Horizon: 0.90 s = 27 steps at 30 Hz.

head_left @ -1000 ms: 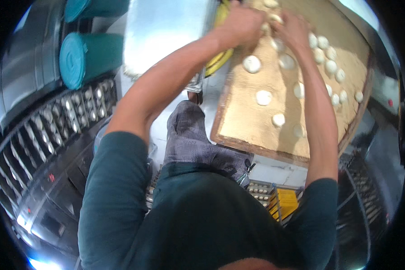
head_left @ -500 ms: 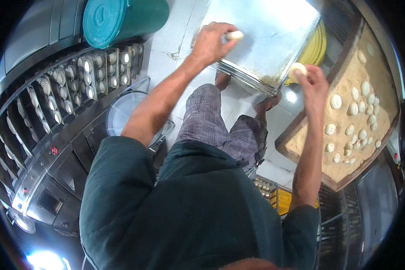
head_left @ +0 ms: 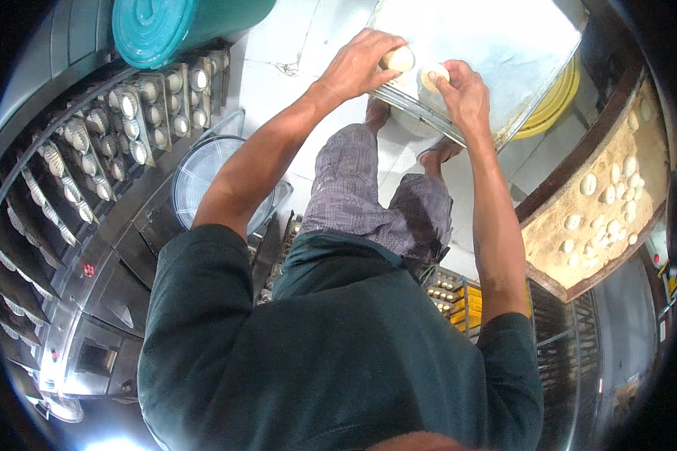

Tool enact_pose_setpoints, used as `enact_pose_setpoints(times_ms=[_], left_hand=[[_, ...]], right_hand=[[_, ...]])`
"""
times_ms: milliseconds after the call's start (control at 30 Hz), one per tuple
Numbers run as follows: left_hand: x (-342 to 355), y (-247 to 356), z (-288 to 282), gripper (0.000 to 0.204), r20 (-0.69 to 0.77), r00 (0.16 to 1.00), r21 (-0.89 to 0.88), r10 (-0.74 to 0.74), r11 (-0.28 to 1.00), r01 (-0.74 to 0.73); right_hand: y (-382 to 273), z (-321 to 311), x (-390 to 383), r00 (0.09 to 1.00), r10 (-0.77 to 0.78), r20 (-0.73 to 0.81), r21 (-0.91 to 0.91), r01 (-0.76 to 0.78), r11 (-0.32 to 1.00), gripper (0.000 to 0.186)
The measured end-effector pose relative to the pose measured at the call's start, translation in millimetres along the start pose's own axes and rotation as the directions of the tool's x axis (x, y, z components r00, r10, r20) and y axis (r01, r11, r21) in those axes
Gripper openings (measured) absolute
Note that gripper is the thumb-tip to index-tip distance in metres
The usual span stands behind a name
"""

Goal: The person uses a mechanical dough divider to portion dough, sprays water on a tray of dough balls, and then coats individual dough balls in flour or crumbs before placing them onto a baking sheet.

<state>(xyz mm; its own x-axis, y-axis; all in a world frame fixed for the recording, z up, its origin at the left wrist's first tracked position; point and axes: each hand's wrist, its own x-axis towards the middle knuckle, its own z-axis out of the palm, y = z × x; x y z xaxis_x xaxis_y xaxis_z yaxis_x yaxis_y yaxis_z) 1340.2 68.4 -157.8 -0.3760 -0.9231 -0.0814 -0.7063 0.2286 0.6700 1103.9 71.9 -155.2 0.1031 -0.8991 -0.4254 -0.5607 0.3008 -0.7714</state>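
Observation:
My left hand [head_left: 358, 65] pinches a pale round dough ball [head_left: 399, 59] between thumb and fingers, above the near left corner of a stack of metal baking trays. Close beside it, my right hand [head_left: 465, 96] grips another dough ball [head_left: 432, 76], somewhat flattened and facing left. The two balls are a short gap apart. Below both hands lies the top baking tray [head_left: 496, 68], its surface shiny under the light. Off to the right, many more dough balls [head_left: 588, 184] of different sizes rest in a wooden-framed box [head_left: 553, 248] spread with tan flour or crumbs.
A yellow round tub [head_left: 557, 101] shows beneath the trays. At the left stand a teal lidded bin [head_left: 158, 30], a rack of moulded pans [head_left: 128, 120] and a round mesh sieve [head_left: 214, 180]. Racks with yellow trays [head_left: 470, 308] are low on the right.
My right hand has swung left from the tray's right corner, bringing its dough ball near the left one. My left hand has shifted slightly right. The view has turned a little.

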Motion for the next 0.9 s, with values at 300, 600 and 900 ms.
enact_pose_setpoints(times_ms=[300, 600, 900], left_hand=[[0, 12, 13, 0.054, -0.005, 0.991, 0.168, 0.132, 0.977, -0.130], [47, 195, 86, 0.048, -0.033, 0.927, -0.110, 0.374, 0.920, -0.375], [154, 351, 197, 0.034, 0.133, 0.797, 0.107, 0.588, 0.791, -0.602]], right_hand=[[22, -3, -9, 0.959, -0.246, -0.138, -0.451, 0.160, 0.878, 0.045], [59, -183, -154, 0.765, -0.177, -0.619, -0.108, 0.141, 0.984, 0.030], [171, -295, -231, 0.812, -0.312, -0.494, -0.617, -0.074, 0.783, 0.041]])
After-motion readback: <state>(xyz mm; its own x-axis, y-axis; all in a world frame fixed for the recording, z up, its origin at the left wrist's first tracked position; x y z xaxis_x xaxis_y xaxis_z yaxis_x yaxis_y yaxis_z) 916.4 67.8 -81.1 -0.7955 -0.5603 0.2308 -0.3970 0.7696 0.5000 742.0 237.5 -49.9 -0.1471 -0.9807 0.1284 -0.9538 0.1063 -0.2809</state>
